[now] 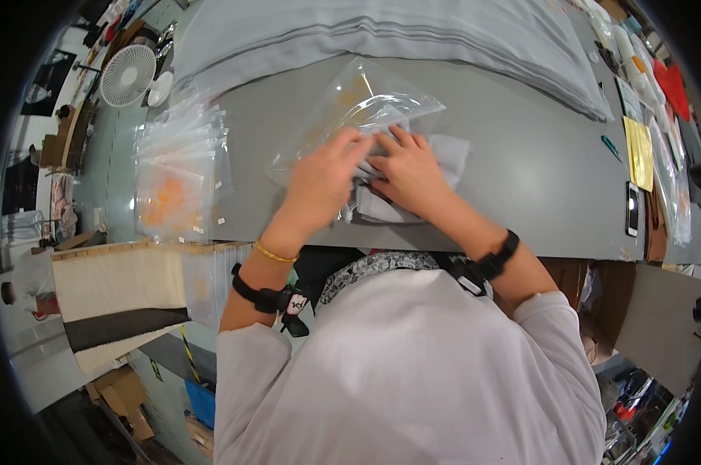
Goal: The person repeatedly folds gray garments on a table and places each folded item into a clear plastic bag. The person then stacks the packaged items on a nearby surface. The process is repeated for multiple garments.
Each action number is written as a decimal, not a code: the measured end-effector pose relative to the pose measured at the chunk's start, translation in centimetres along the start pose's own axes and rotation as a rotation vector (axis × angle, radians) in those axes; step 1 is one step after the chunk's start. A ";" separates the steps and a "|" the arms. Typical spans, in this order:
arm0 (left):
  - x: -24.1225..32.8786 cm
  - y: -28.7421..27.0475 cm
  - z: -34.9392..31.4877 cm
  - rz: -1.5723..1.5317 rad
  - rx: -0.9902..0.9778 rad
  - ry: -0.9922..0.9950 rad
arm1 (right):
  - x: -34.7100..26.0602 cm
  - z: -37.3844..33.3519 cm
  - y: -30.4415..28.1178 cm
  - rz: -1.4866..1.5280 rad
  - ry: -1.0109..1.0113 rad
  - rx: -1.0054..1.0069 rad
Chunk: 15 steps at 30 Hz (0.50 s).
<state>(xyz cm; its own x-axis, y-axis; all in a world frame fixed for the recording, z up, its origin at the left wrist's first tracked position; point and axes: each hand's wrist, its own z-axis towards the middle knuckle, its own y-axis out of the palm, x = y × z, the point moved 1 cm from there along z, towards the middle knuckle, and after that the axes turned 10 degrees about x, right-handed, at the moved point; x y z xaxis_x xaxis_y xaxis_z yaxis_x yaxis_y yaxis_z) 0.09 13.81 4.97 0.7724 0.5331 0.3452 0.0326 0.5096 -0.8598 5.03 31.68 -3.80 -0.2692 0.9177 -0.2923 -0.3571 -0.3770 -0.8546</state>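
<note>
Near the front of the grey table, my right hand (412, 172) presses bent fingers and thumb around a folded light-grey cloth (453, 155). Part of the cloth sticks out to the right of this hand, and part lies below it. Just beyond is a clear plastic bag (358, 89) with an orange print, lying askew with a corner pointing away from me. My left hand (319, 182) is at the bag's near edge, close to the right fingertips. Motion blurs it, and its grip is unclear. How far the cloth reaches into the bag is hidden by my hands.
A fanned pile of clear bags (176, 178) with orange prints lies at the left. Stacked grey fabric (443, 35) spans the far side. Towards the right edge are a green cutter (611, 147), a yellow packet (639, 155) and a phone (633, 209). A white fan (128, 75) stands at far left.
</note>
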 end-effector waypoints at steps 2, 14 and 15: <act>0.4 0.1 0.0 0.038 0.037 0.135 | -1.4 3.6 0.5 -0.143 -0.053 -0.017; 4.5 5.9 -8.2 -0.224 -0.133 0.283 | 3.2 0.1 -1.0 -0.064 -0.288 -0.105; 4.0 6.8 -8.0 -0.140 -0.103 0.202 | 3.1 0.3 -0.5 -0.048 -0.240 -0.092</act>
<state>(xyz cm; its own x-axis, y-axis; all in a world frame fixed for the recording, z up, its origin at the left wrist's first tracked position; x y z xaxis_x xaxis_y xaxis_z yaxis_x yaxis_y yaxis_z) 8.43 14.02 -2.55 0.8667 0.3110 0.3900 0.2043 0.4919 -0.8463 4.14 34.72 -4.13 -0.4627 0.8738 -0.1497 -0.2945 -0.3108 -0.9037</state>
